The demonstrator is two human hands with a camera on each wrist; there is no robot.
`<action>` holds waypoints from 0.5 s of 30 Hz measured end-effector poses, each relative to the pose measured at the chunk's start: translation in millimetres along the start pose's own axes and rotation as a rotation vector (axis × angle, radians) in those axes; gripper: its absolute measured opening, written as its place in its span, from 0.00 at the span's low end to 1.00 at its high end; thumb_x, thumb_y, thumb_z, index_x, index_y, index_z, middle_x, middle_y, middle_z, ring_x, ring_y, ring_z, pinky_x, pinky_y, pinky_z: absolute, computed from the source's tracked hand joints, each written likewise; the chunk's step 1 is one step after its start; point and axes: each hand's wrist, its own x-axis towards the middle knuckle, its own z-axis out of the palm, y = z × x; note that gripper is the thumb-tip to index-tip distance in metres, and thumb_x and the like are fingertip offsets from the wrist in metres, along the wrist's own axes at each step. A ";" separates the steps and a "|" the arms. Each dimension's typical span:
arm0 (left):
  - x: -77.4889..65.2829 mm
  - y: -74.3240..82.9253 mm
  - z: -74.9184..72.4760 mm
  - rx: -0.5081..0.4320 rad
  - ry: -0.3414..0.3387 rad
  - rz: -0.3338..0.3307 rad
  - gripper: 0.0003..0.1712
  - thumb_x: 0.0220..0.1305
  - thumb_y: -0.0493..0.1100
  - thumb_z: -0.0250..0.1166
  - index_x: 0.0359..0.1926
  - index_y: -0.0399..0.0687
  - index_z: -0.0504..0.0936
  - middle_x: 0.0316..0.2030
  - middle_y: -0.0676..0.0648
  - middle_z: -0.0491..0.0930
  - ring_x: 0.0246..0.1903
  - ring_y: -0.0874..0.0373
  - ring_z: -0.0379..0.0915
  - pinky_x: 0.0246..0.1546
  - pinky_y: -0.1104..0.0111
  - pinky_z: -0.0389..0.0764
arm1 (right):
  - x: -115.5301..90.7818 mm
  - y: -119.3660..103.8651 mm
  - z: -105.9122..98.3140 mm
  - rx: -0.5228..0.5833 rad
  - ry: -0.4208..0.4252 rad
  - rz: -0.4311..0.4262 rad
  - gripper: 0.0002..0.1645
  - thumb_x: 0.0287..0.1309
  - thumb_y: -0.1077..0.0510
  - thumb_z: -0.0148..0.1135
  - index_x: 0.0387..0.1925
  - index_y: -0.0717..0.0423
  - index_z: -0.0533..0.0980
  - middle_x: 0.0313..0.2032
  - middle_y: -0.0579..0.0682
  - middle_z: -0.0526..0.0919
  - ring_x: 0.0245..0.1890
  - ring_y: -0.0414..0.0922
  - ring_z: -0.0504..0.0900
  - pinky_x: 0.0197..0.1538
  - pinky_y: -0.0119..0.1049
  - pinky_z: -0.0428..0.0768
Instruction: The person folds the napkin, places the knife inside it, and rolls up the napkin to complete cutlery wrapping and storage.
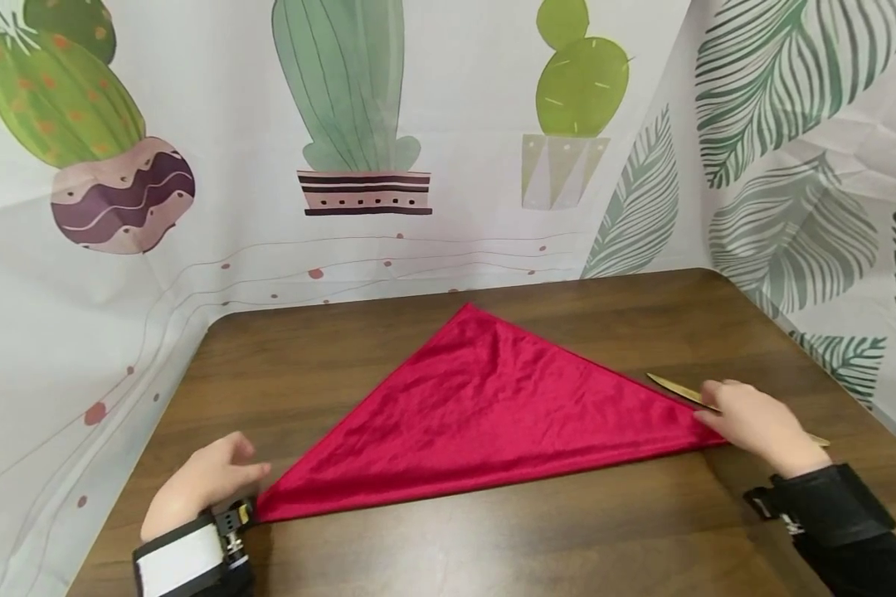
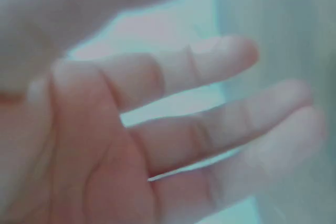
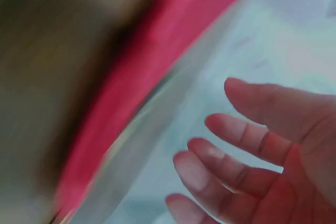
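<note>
A crimson, satin-like cloth lies folded into a triangle on the wooden table, its peak toward the back. Beside its left corner is my left hand, fingers loosely bent and apart; the left wrist view shows the palm with nothing in it. My right hand is over the right corner of the cloth. In the right wrist view the fingers are spread and relaxed, apart from the blurred red cloth. A thin gold-coloured blade-like object lies along the right edge, partly hidden behind the right hand.
The brown wooden table has rounded back corners. Behind it hangs a white backdrop printed with cacti and leaves, which continues down both sides.
</note>
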 end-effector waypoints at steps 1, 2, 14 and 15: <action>1.8 13.3 1.2 0.036 0.046 0.031 0.19 0.51 0.44 0.62 0.37 0.33 0.71 0.31 0.41 0.77 0.30 0.50 0.73 0.31 0.59 0.72 | 4.2 -13.1 0.0 0.020 0.028 -0.032 0.10 0.42 0.59 0.64 0.20 0.56 0.70 0.18 0.45 0.71 0.20 0.43 0.71 0.23 0.40 0.69; 4.4 27.8 4.2 0.060 0.090 0.073 0.17 0.51 0.44 0.63 0.37 0.34 0.72 0.32 0.41 0.77 0.31 0.50 0.74 0.31 0.59 0.73 | 8.6 -26.7 1.2 0.042 0.052 -0.081 0.10 0.42 0.59 0.64 0.20 0.55 0.69 0.18 0.44 0.70 0.19 0.42 0.70 0.23 0.39 0.68; 29.1 163.8 99.4 0.288 0.084 0.760 0.10 0.52 0.41 0.62 0.36 0.43 0.79 0.33 0.51 0.71 0.36 0.58 0.70 0.40 0.70 0.71 | 38.1 -172.6 24.5 0.121 -0.048 -0.473 0.08 0.45 0.58 0.64 0.22 0.50 0.70 0.21 0.40 0.68 0.22 0.36 0.70 0.24 0.30 0.69; 28.2 168.5 105.6 0.292 0.063 0.789 0.09 0.53 0.41 0.61 0.37 0.43 0.79 0.34 0.51 0.71 0.36 0.59 0.70 0.40 0.72 0.71 | 38.1 -178.4 26.0 0.128 -0.068 -0.502 0.09 0.45 0.58 0.63 0.21 0.50 0.70 0.20 0.39 0.67 0.21 0.36 0.69 0.23 0.29 0.69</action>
